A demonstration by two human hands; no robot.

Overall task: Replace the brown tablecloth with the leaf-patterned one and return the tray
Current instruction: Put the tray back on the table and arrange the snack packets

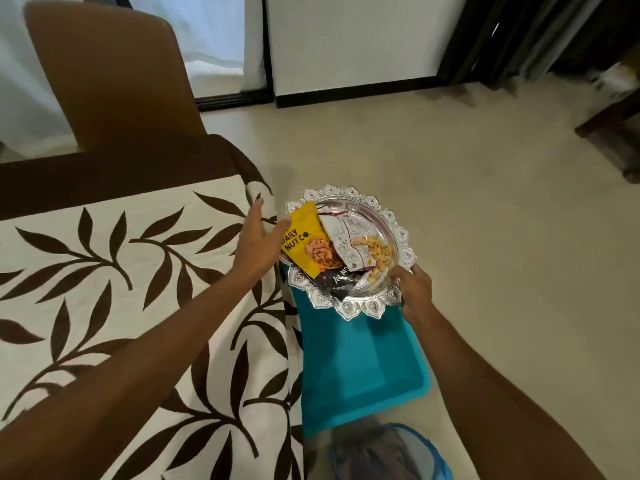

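At the far left, a brown chair with a smooth, rounded back stands behind the table. The table is covered by the leaf-patterned tablecloth. It is soft cream cloth with dark brown leaves on curling stems and a dark brown band along the far edge. It lies flat on top and hangs in folds over the right side.

The left hand reaches out over the right edge of the cloth. Its fingers are spread wide and it holds nothing. The fingertips are right by the yellow packet, and it is hard to tell if they touch it.

Next comes the tray. It is round, shiny and silver, with a bumpy rim shaped like petals. It sits just past the table edge, above a teal plastic stool with a flat square top. On the tray lie a yellow nut packet that says "DAILY NUT CO.", a white packet, a dark packet and some pale loose nuts.

The right hand is closed on the near right rim of the tray and holds it.

Low down, near the stool, is a blurry basket with a blue rim and dark cloth inside. The floor is pale and smooth.
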